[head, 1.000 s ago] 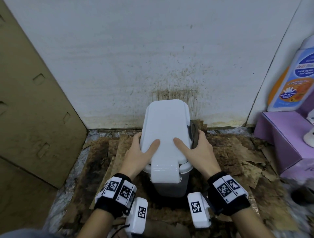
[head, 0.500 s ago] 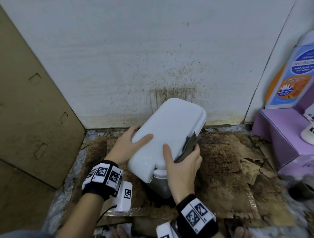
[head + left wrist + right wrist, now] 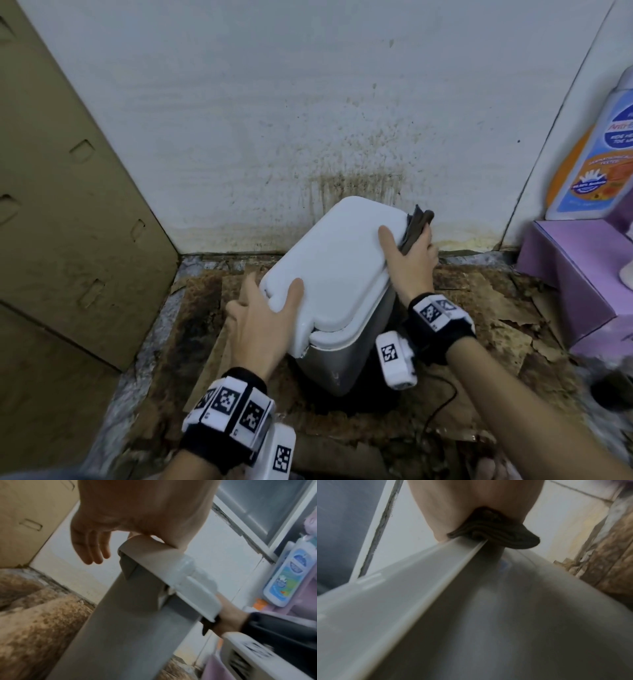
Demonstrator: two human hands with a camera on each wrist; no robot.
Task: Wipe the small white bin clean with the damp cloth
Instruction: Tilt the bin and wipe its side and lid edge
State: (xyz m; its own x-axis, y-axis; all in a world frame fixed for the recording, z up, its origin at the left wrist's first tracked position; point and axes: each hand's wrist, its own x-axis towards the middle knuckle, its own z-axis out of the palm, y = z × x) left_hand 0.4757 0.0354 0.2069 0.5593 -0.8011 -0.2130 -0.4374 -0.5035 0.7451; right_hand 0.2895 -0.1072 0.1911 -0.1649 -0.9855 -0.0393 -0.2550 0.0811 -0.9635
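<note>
The small bin (image 3: 346, 359) has a grey body and a white lid (image 3: 335, 263); it stands on the floor turned at an angle, its far corner close to the wall. My right hand (image 3: 407, 248) grips the folded dark grey cloth (image 3: 416, 226) against the lid's far right edge, thumb on top. The right wrist view shows the cloth (image 3: 496, 536) wrapped over the lid rim (image 3: 423, 588). My left hand (image 3: 270, 301) sits at the lid's near left corner, thumb on the lid. Its fingers (image 3: 91, 550) hang straight beside the bin (image 3: 128, 628), off its side.
A stained white wall (image 3: 342, 120) stands just behind the bin. A brown cardboard panel (image 3: 68, 205) leans at the left. A purple box (image 3: 575, 274) with a lotion bottle (image 3: 596, 154) is at the right. Torn brown cardboard (image 3: 479, 308) covers the floor, with a black cable (image 3: 442, 401) on it.
The bin has been turned from square-on to angled. My right hand slid the cloth along the lid's right edge to the far corner. My left hand moved back to the near corner.
</note>
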